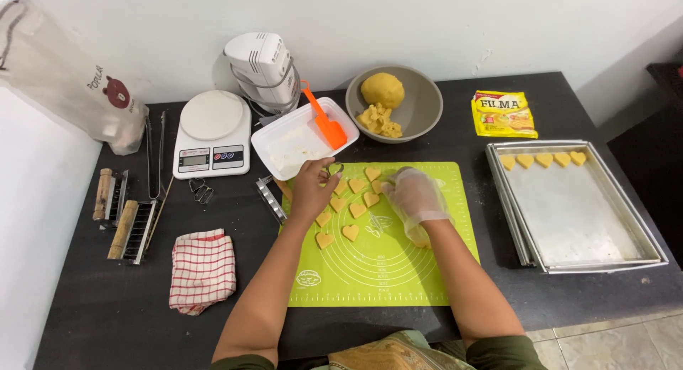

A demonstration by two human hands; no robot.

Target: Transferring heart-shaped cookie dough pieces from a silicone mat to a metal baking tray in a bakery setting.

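Heart-shaped dough cutouts (350, 208) lie in a loose cluster on upper-left part of the green silicone baking mat (398, 270), approx 10 of them, yellow, flat, most just beside each other w/o overlapping. Left hand (311, 190) is bare, fingers curled round a small metal cookie cutter (333, 169) at the cluster's top edge; grip looks closed on it, cutter mostly hidden by the fingers. Right hand (415, 197) wears a clear plastic glove, fingers bent & resting on the mat just right of the cutouts; can't tell if it has hold of a piece of dough, fingertips are blurred under the glove.

Mat sits at centre of a black table (107, 320). Right of mat: 2 stacked metal baking trays (583, 220), w/ 5 heart cutouts (543, 159) in a row along the top tray's far edge. Behind mat: grey bowl (424, 103) w/ a ball of yellow dough & some scraps, a white rectangular dish (284, 146) w/ an orange spatula (324, 121) lying in it, a white hand mixer (263, 67), a white kitchen scale (212, 134). Yellow packet (504, 114) lies between bowl & trays. Left side: red-checked cloth (203, 269), 2 wood-handled metal tools (124, 213), tongs (154, 156), clear plastic bag (64, 78) at far left.
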